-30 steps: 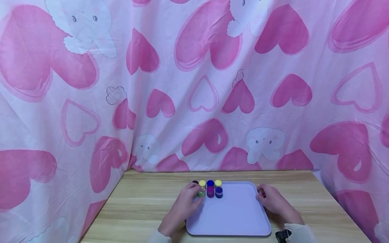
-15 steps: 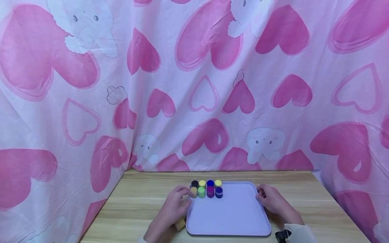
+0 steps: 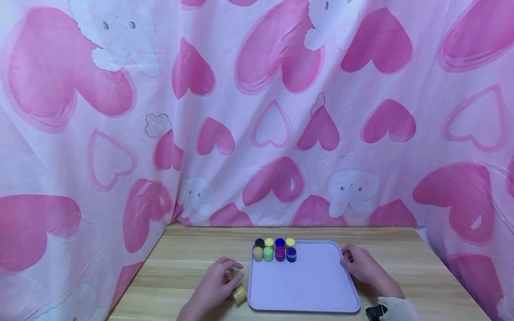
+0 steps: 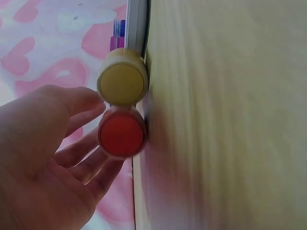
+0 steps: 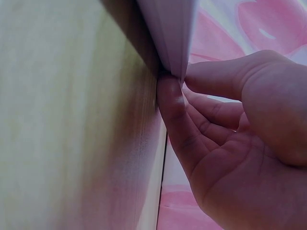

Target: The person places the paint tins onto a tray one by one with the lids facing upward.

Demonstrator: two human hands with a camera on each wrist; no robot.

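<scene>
In the head view my left hand (image 3: 217, 281) is over the table, left of the tray, with loosely bent fingers. Its thumb is close to a small yellow paint jar (image 3: 239, 295) lying on its side by the tray's left edge. The left wrist view shows a red paint jar (image 4: 122, 132) beside the yellow one, its round end facing me; my fingers are behind it. From above, the hand hides this red jar. At the tray's right rim, my right hand (image 3: 358, 264) pinches the lilac tray (image 3: 305, 285) between thumb and a finger tucked beneath.
Several small paint jars stand in two rows at the tray's back left corner, among them a green jar (image 3: 268, 254), a magenta jar (image 3: 279, 254) and a black-topped jar (image 3: 259, 243). A pink heart-patterned curtain (image 3: 269, 120) hangs behind the wooden table (image 3: 180, 249).
My left hand has moved away from the jars on the tray, left and toward me, to the jars on the table. A tan jar now shows uncovered in the front row. My right hand stays put.
</scene>
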